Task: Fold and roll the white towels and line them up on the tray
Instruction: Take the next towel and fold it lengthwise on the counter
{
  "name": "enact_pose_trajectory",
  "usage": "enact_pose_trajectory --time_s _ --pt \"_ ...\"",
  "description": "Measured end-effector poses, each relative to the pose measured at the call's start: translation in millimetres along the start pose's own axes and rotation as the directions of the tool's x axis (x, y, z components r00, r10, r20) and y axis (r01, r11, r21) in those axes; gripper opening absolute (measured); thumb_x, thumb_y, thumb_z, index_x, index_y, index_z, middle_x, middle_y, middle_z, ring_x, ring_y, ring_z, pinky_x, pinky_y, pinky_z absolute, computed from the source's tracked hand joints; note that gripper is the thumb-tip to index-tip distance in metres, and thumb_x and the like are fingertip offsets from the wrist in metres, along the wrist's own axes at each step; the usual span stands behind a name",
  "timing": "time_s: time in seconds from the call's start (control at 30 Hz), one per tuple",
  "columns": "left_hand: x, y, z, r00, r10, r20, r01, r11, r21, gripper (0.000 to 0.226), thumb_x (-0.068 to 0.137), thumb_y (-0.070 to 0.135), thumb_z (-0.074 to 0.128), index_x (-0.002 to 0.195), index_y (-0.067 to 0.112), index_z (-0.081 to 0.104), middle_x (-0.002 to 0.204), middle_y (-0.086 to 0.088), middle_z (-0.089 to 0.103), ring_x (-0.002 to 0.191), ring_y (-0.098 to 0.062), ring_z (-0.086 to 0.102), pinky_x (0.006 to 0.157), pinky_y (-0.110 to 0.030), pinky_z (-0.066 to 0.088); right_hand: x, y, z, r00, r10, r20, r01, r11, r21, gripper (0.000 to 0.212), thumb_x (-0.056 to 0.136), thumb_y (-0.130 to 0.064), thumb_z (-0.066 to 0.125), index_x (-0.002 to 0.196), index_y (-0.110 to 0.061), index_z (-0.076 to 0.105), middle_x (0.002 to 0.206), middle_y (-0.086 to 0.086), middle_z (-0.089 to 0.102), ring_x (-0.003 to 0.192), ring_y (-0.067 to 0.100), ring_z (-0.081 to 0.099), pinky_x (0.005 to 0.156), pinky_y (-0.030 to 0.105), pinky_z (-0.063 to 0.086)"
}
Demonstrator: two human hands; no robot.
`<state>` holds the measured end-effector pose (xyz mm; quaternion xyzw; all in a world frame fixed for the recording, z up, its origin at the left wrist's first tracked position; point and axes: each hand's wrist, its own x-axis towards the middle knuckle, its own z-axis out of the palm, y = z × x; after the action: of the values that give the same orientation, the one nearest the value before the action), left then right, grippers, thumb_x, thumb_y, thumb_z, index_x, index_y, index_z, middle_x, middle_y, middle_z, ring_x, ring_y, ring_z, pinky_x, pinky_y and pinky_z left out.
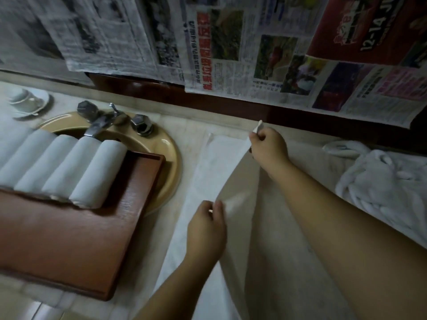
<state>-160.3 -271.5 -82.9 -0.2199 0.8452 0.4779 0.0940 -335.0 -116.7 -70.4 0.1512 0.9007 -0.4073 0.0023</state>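
Head view: right hand (268,144) pinches the far corner of the flat white towel (208,172) mid-frame, while left hand (206,229) pinches its near edge, which is blurry. Rolled towels (69,167) line the wooden tray (69,245) at left, leaving its near part bare, and a towel heap (381,181) crowds the right edge.

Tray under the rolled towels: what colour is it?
Reddish-brown wood. The tray shows best in the head view, the only one, with white rolled towels on it.
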Motion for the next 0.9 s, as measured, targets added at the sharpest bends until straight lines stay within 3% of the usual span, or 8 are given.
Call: enact_pose_trajectory --time_s 0.1,0.17,0.3,0.5,0.63,0.77,0.83,0.9 --pt "23 -24 -23 0.988 -0.151 0.045 0.151 0.989 0.007 0.038 0.102 0.056 0.053 0.107 0.020 0.064 0.088 0.006 0.067 0.082 -0.014 0.066 0.079 -0.038 0.059 -8 -10 38 0.947 -0.053 0.318 0.116 0.977 -0.181 0.036 0.108 -0.037 0.048 0.135 -0.018 0.063 0.135 0.010 0.064 0.121 0.033 0.060 0.101 0.040 0.050" --pt "27 -39 -29 0.962 -0.220 0.163 0.206 0.974 0.098 0.043 0.094 0.063 0.061 0.102 0.021 0.062 0.090 0.003 0.068 0.082 -0.018 0.068 0.080 -0.042 0.061 -16 2 63 0.859 -0.005 0.513 0.247 0.881 -0.404 0.049 0.107 -0.040 0.047 0.154 -0.027 0.046 0.162 0.008 0.038 0.144 0.031 0.040 0.118 0.040 0.036" --pt "13 -55 -31 0.949 -0.189 0.253 0.154 0.976 0.151 0.040 0.089 0.059 0.068 0.093 0.019 0.060 0.090 -0.002 0.068 0.084 -0.021 0.067 0.075 -0.041 0.058 -26 7 85 0.870 0.027 0.493 0.305 0.755 -0.581 0.069 0.103 -0.053 0.049 0.163 -0.039 0.018 0.173 0.001 0.004 0.157 0.032 0.012 0.125 0.047 0.024" --pt "-26 -76 -34 0.858 -0.290 0.425 0.344 0.938 -0.054 0.025 0.088 0.040 0.062 0.097 0.017 0.058 0.101 -0.007 0.067 0.095 -0.029 0.069 0.083 -0.052 0.063 -19 8 96 0.859 0.077 0.506 0.298 0.729 -0.617 0.076 0.102 -0.060 0.046 0.165 -0.039 0.009 0.174 0.005 -0.005 0.159 0.033 0.003 0.128 0.045 0.014" --pt "-50 -90 -52 0.825 -0.312 0.471 0.399 0.912 -0.096 0.020 0.096 0.043 0.057 0.108 0.027 0.054 0.106 -0.001 0.070 0.097 -0.021 0.071 0.086 -0.043 0.063 -18 11 102 0.862 0.090 0.499 0.293 0.715 -0.635 0.077 0.102 -0.059 0.047 0.165 -0.038 0.006 0.173 0.009 -0.006 0.159 0.033 0.002 0.129 0.042 0.011" --pt "-87 -88 -93 0.863 -0.231 0.450 0.259 0.966 -0.001 0.022 0.099 0.049 0.059 0.113 0.035 0.049 0.090 0.006 0.074 0.078 -0.005 0.070 0.061 -0.017 0.054 -14 11 105 0.862 0.082 0.500 0.310 0.694 -0.649 0.079 0.102 -0.058 0.047 0.165 -0.036 0.005 0.173 0.013 -0.004 0.159 0.034 0.003 0.128 0.040 0.011" --pt "-113 -87 -116 0.884 -0.133 0.447 0.156 0.988 -0.015 0.018 0.097 0.045 0.062 0.106 0.037 0.049 0.085 0.006 0.075 0.065 -0.005 0.068 0.053 -0.017 0.049 -12 12 104 0.859 0.081 0.506 0.323 0.682 -0.657 0.079 0.102 -0.059 0.047 0.166 -0.035 0.006 0.173 0.012 -0.004 0.159 0.033 0.002 0.128 0.041 0.011" --pt "-129 -101 -132 0.905 -0.104 0.412 0.115 0.993 -0.002 0.013 0.095 0.039 0.065 0.101 0.034 0.054 0.082 0.007 0.074 0.061 -0.005 0.066 0.057 -0.024 0.053 -10 15 104 0.861 0.071 0.504 0.334 0.668 -0.665 0.080 0.102 -0.060 0.046 0.166 -0.033 0.008 0.173 0.012 -0.002 0.159 0.032 0.004 0.127 0.042 0.012"
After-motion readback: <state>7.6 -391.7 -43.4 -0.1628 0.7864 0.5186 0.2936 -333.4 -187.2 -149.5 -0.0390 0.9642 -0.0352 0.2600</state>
